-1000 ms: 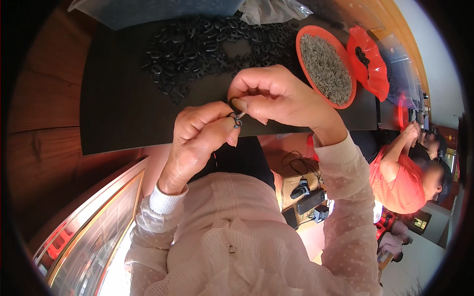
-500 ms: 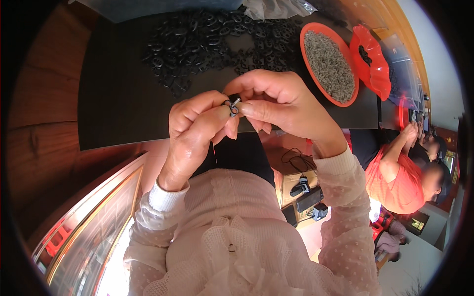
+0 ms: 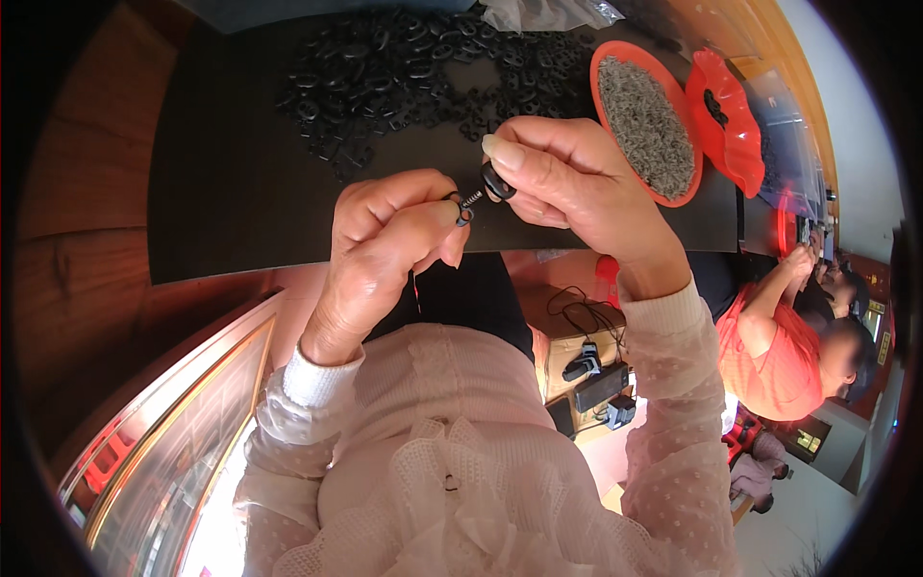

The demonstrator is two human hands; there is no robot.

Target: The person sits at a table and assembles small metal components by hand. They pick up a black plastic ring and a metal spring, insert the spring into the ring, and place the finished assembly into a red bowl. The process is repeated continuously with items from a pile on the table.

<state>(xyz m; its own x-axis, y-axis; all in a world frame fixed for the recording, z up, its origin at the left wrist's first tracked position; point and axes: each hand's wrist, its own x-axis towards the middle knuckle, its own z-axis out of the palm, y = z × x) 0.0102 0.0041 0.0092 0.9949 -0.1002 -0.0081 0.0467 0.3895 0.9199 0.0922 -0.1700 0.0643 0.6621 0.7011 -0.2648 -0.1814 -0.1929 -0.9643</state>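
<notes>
Between the thumb and fingers of my left hand [image 3: 389, 240] is a small black plastic piece with two rings [image 3: 463, 213]. A small metal spring [image 3: 471, 199] sticks out of it, up and to the right. My right hand [image 3: 586, 178] pinches a black oval plastic piece [image 3: 497, 181] with a hole in it. That oval piece is held just beyond the spring's free end; whether the two touch I cannot tell. Both hands are over the near part of the black table [image 3: 240, 192].
Many black plastic parts [image 3: 385, 72] lie heaped at the table's far side. An orange-red bowl [image 3: 694, 183] full of small metal springs [image 3: 649, 125] stands right of them, beside a red wavy-rimmed dish [image 3: 740, 144]. A co-worker in orange [image 3: 769, 346] sits at the right.
My right hand has drawn away to the right and turned, and the black oval piece now shows in its fingers. The left hand has barely moved, still holding the ringed piece with the spring.
</notes>
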